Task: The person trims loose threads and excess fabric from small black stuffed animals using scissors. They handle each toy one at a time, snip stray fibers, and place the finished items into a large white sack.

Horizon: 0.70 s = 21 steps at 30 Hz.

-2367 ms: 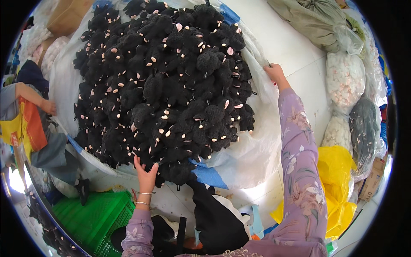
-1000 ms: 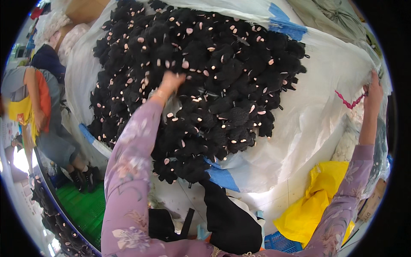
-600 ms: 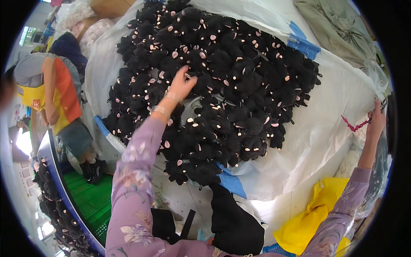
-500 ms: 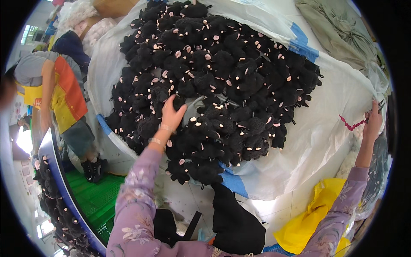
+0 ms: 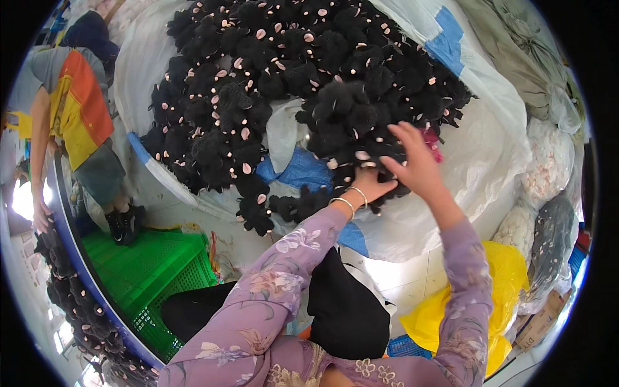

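Observation:
Black fluffy plush pieces point(image 5: 219, 135) with pale pink and cream parts lie in a large heap on a white sheet point(image 5: 471, 180). My left hand point(image 5: 371, 187), a bangle at its wrist, is dug into a clump of plush pieces point(image 5: 342, 109) at the heap's near side; its fingers are hidden in them. My right hand point(image 5: 419, 168) reaches over the same clump with thumb and forefinger spread. Behind its knuckles shows a red coiled cord point(image 5: 432, 144), which has come along with the hand; its other fingers are out of sight.
On the left stand a green plastic crate point(image 5: 148, 258) and a blue-edged table point(image 5: 109, 284) bearing more black pieces. A person in an orange and yellow apron point(image 5: 84, 116) works beside it. Yellow plastic point(image 5: 496, 277) and stuffed clear bags point(image 5: 548, 168) are on the right.
My right hand has swung in from the far right to the heap, bringing the red cord. My left hand has moved right with a clump, baring white and blue sheeting.

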Motion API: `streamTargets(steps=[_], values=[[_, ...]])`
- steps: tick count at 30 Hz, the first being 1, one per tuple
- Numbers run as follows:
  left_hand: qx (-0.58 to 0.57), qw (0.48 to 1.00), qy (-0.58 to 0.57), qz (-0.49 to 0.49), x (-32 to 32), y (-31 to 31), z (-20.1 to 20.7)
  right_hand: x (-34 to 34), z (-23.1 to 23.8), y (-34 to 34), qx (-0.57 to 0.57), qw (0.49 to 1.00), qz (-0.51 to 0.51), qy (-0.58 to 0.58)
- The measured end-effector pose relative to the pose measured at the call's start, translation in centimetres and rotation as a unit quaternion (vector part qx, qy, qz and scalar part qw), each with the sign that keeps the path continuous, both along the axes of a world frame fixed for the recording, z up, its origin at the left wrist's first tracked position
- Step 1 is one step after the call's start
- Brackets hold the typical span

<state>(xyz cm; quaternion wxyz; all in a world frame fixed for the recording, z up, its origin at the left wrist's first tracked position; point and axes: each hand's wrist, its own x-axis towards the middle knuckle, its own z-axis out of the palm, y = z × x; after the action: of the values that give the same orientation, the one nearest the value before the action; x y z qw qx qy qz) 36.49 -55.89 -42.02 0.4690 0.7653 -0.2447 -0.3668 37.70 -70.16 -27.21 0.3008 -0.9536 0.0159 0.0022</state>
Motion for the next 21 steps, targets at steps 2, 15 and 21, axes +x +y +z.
streamTargets(steps=[2,15,21], values=[[-0.050,0.994,-0.097,-0.027,-1.4,0.3,0.2,-0.6,-5.3,0.9,-0.076,0.990,-0.026,0.119],[0.284,0.949,-0.132,0.025,-14.0,30.2,3.4,-13.6,-5.2,6.7,0.109,0.966,0.115,0.204],[0.245,0.941,-0.161,0.171,-14.8,27.6,2.7,-19.1,-13.9,13.0,-0.027,0.959,0.104,0.261]])
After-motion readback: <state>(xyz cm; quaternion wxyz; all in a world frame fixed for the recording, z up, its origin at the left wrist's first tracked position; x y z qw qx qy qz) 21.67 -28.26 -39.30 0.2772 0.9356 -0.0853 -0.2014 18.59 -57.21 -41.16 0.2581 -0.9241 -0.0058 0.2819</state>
